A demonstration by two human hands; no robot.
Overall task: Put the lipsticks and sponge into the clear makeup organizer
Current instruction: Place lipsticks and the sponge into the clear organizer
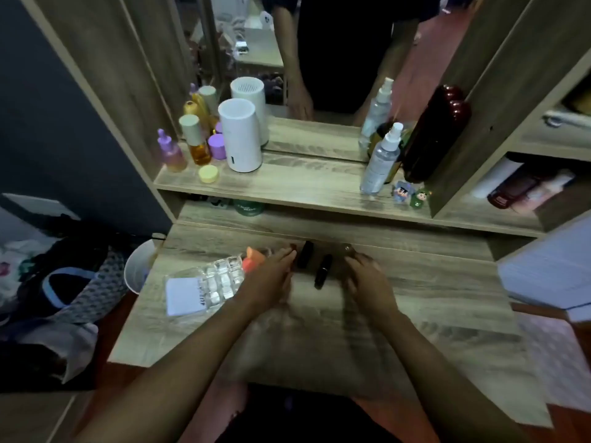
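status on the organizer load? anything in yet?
Done: nothing visibly loaded in the clear organizer. In hand: left hand and right hand flank two dark lipsticks lying on the desk. Left: both lipsticks, plus the orange sponge beside the organizer.

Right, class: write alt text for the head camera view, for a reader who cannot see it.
Two bare hands, left hand and right hand, reach over a wooden dressing table towards two dark lipsticks lying between them. A clear makeup organizer and an orange sponge sit to the left.
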